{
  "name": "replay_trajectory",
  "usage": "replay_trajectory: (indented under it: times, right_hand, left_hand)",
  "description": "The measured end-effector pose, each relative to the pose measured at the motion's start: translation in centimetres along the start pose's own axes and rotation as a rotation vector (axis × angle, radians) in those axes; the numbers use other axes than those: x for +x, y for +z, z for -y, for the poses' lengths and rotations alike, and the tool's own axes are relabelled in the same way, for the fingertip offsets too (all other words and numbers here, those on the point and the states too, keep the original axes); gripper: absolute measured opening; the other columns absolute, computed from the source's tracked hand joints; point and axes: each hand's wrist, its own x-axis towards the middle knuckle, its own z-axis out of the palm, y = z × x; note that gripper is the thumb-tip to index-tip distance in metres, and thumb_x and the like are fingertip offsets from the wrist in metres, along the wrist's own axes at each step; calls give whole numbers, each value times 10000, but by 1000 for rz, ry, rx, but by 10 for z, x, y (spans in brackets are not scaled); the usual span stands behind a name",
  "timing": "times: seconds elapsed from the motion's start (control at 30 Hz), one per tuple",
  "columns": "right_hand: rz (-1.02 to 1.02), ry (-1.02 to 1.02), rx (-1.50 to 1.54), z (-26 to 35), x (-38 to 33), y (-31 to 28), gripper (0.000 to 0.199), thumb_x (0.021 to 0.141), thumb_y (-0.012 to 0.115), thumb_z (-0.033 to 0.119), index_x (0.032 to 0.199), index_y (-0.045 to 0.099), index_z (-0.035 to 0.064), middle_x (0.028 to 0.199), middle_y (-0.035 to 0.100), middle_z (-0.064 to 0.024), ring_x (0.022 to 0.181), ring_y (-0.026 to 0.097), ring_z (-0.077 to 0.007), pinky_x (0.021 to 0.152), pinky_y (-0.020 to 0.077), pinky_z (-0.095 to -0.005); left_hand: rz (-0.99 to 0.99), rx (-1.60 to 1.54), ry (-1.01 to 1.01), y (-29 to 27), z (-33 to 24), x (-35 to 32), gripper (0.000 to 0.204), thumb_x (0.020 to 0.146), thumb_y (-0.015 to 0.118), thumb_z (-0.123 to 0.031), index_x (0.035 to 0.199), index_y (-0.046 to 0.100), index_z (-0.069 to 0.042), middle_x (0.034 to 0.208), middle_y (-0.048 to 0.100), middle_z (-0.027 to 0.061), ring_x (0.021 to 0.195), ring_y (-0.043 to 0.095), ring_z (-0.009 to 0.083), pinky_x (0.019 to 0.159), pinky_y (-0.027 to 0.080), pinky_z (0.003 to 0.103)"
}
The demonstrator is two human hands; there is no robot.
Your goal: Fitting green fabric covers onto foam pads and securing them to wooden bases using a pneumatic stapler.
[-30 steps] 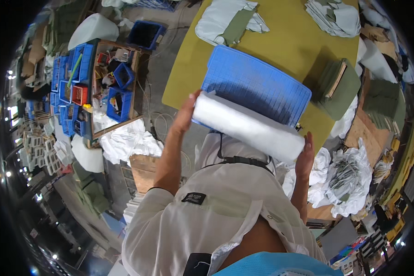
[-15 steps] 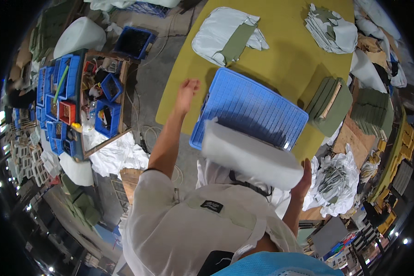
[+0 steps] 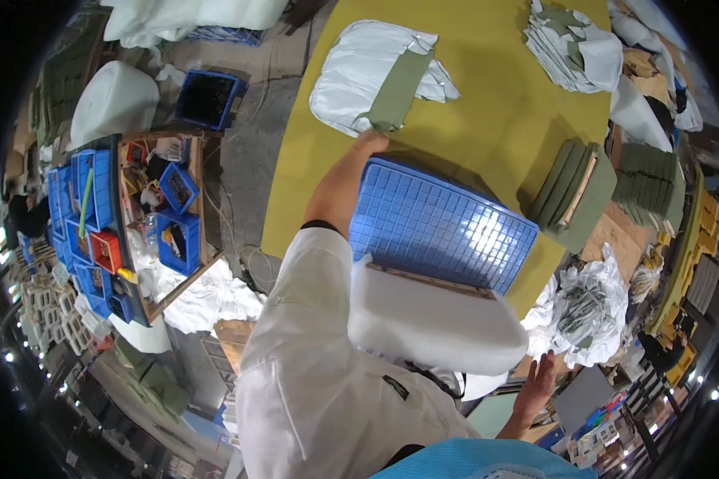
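My left hand [image 3: 371,142] is stretched over the table to the near edge of a pile of silvery-white covers [image 3: 347,76] with a green flap [image 3: 403,92]. Its fingers are foreshortened against the flap, so I cannot tell whether they grip it. My right hand [image 3: 538,389] is in the air at the lower right, fingers apart, holding nothing. Between my arms a white padded block [image 3: 435,323] with a thin wooden edge rests against my front and the near side of a blue plastic crate [image 3: 447,223], which shows a gridded surface.
The olive-yellow table [image 3: 471,104] also bears green pads [image 3: 575,191] at the right and more silvery covers [image 3: 571,52] at the far right. To the left stands a wooden-framed bench with blue bins [image 3: 176,239]. Crumpled white sheeting [image 3: 591,303] lies right of the block.
My left hand has moved forward and right to the covers. My right hand has come off the padded block and drawn back toward me. The block's wooden edge now shows; the crate appears tilted differently.
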Motion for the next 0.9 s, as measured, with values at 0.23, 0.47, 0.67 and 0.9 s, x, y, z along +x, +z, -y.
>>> replay_trajectory:
  times: [0.23, 0.47, 0.67, 0.9]
  right_hand:
    - [155, -85, -5, 58, 58, 60, 566, 1062, 452, 391, 1460, 442, -11, 1516, 436, -134, 1422, 388, -263, 1182, 298, -439]
    - [658, -372, -94, 115, 107, 232, 299, 1038, 513, 143, 1262, 621, -22, 1269, 624, -111, 1198, 571, -193, 1042, 445, -319]
    - [1009, -766, -154, 138, 94, 370, 229, 1024, 537, 128, 1210, 633, 35, 1220, 640, -75, 1120, 589, -161, 998, 444, -289]
    - [1298, -286, 20, 125, 68, 388, 121, 1023, 490, 97, 1082, 591, 70, 1026, 594, -36, 920, 573, -107, 782, 478, -258]
  left_hand:
    - [-682, -676, -256, -59, 23, -40, 205, 841, 699, -161, 960, 696, 6, 993, 703, 244, 919, 693, 338, 804, 526, 416]
    - [-966, -622, 575, -122, -57, -149, 215, 855, 562, 80, 1037, 559, -34, 842, 594, 137, 717, 583, 263, 672, 488, 363]
    - [-793, -384, 900, -118, -150, -289, 402, 734, 537, 113, 1087, 599, -69, 1043, 589, 169, 1031, 585, 396, 873, 490, 451]
    - [-987, -506, 690, -112, -157, -380, 329, 737, 609, 57, 1041, 604, -68, 914, 519, 155, 817, 566, 352, 689, 474, 416]
